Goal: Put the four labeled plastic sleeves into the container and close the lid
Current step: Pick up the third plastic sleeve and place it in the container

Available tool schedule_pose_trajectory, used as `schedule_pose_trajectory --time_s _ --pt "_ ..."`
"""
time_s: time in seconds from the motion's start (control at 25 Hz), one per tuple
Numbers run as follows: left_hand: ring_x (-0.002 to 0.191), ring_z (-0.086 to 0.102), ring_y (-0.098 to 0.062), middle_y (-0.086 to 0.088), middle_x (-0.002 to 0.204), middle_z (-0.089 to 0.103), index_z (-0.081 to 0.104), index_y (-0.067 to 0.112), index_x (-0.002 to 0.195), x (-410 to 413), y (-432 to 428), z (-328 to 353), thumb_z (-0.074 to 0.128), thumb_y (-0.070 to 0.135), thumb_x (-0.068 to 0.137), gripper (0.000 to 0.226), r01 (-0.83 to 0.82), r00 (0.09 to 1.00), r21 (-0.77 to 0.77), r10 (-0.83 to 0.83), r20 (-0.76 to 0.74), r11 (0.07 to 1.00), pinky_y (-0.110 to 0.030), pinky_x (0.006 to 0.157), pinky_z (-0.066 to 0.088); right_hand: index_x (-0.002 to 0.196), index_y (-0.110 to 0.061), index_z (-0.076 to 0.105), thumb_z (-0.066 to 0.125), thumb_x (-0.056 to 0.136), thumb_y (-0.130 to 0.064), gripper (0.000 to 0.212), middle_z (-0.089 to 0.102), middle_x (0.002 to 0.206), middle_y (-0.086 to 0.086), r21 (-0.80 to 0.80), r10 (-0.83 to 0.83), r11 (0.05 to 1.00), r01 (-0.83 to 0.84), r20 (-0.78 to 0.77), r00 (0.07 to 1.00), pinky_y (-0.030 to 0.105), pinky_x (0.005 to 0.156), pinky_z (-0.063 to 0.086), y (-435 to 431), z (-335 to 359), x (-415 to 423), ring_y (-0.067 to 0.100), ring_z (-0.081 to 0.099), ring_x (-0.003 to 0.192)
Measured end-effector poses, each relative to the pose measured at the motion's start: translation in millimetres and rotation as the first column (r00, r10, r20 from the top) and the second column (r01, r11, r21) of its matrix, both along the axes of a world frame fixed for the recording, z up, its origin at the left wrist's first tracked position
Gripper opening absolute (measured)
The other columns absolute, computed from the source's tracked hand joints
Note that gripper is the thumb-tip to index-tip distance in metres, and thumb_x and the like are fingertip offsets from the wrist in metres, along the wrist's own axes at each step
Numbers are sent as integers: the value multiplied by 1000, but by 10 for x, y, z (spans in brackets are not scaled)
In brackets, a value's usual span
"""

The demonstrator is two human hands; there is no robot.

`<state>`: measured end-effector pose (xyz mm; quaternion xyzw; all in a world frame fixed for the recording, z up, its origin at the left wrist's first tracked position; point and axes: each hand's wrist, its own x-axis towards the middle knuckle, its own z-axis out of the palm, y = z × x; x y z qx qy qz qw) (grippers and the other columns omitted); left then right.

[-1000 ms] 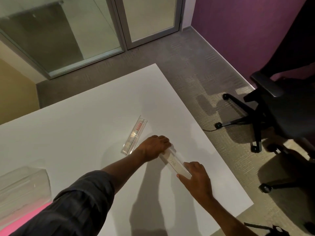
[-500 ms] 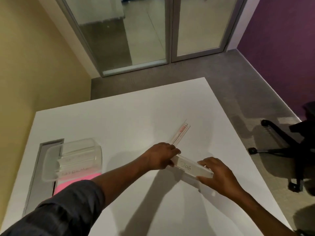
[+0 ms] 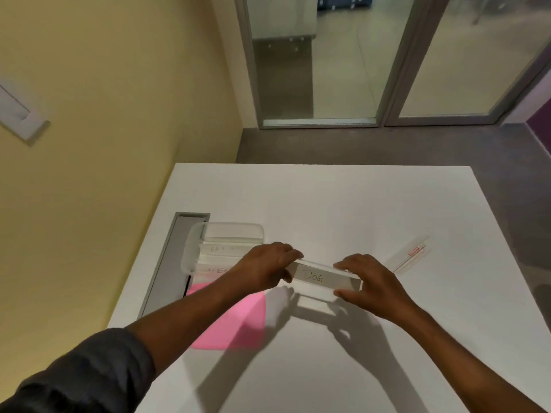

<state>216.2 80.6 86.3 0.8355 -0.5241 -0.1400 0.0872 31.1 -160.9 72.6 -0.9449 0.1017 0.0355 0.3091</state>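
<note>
Two hands hold one clear plastic sleeve (image 3: 323, 278) with "DOG" written on its label. The left hand (image 3: 268, 268) pinches the sleeve's left end. The right hand (image 3: 365, 281) grips the right end with thumb under and fingers on top. The sleeve is lifted a little above the white table (image 3: 343, 204), and its shadow falls on the table below it.

Near the sleeve, low on its left, lies one pink sheet (image 3: 235, 320), partly covered by the left arm in a dark sleeve cuff (image 3: 89, 371). Just left of the DOG sleeve stands one clear container (image 3: 196, 245) with its top open. Two labeled sleeves (image 3: 220, 250) stand inside it. The left hand hides part of them, and their words are too faint to read. The container sits beside a gray slot (image 3: 173, 257) in the table.

Well right of the DOG sleeve lies one more sleeve with a red label (image 3: 413, 253), flat on the table.

Past the table are a gray floor (image 3: 343, 144), a yellow wall (image 3: 119, 99) and glass doors (image 3: 387, 55).
</note>
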Motion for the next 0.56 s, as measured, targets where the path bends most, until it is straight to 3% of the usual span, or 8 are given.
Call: schedule_pose_trajectory --time_s 0.4,0.56 --pt "121 66 -21 5 124 72 67 27 138 1057 1281 82 69 -1 85 60 -207 977 54 204 57 977 -42 84 61 136 -26 67 86 81 -44 61 66 128 -5 -36 167 985 -166 21 986 40 91 56 1150 -36 1488 18 56 122" --pt "102 77 -19 4 118 77 73 25 129 1319 1587 -22 67 -8 81 59 -251 968 97 250 24 963 -44 87 63 136 -30 64 83 80 -48 61 64 131 -9 -126 214 967 -219 -56 975 39 90 56 1508 -124 1880 17 55 126"
